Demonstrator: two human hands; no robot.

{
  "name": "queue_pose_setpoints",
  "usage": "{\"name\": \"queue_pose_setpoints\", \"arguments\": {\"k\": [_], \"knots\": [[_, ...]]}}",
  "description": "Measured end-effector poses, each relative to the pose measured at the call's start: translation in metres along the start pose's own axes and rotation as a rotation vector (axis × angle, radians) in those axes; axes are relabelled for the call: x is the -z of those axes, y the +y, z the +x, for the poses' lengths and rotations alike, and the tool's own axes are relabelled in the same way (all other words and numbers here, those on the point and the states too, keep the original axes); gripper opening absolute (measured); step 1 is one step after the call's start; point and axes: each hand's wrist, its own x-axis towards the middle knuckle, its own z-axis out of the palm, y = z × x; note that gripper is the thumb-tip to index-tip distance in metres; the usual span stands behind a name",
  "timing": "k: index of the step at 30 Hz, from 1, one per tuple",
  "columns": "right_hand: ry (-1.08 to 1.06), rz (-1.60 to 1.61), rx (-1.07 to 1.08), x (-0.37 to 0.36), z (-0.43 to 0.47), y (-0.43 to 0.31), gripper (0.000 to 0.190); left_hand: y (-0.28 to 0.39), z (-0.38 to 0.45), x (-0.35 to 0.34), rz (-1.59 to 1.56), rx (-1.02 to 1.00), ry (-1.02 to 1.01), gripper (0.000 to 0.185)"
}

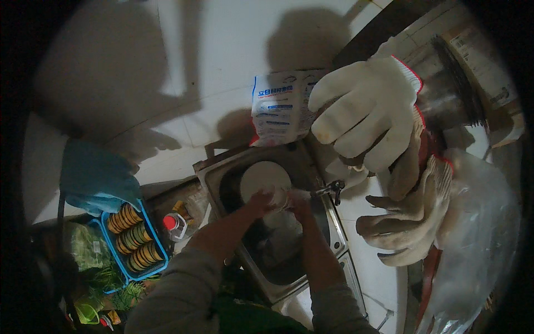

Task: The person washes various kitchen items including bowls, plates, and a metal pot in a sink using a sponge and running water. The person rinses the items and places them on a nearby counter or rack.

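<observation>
Over a stainless steel sink (250, 246), my left hand (265, 202) and my right hand (298, 204) come together beneath the faucet (331, 190). Between them is a small pale dish (282, 198), blurred by running water, with both hands touching it. Just beyond lies a round white plate or bowl (265, 173). Nearer to me in the basin, more pale dishes (283, 238) show dimly under my hands. How the fingers grip is partly blurred.
White work gloves (363, 112) hang at the upper right, close to the view, beside a clear plastic bag (479, 234). A printed packet (277, 110) stands behind the sink. To the left are a blue basket (160, 267) of stacked round items and a red-capped plastic jug (177, 227).
</observation>
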Motion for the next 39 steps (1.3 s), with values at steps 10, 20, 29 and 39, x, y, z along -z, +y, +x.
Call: {"name": "queue_pose_setpoints", "arguments": {"k": [10, 20, 29, 39], "knots": [[-0.128, -0.213, -0.441, 0.015, 0.036, -0.055, 0.056, 0.070, 0.013, 0.064, -1.720, 0.870, 0.361, 0.060], [0.710, 0.094, -0.668, 0.048, -0.005, -0.080, 0.044, 0.093, 0.043, 0.037, -1.732, 0.930, 0.140, 0.041], [0.727, 0.314, -0.513, 0.066, 0.012, -0.121, 0.058, 0.022, 0.031, 0.003, -0.683, -0.006, 0.125, 0.039], [0.666, 0.212, -0.284, 0.022, 0.028, -0.053, 0.053, 0.063, 0.013, 0.073, -1.872, 0.641, 0.158, 0.042]]}}
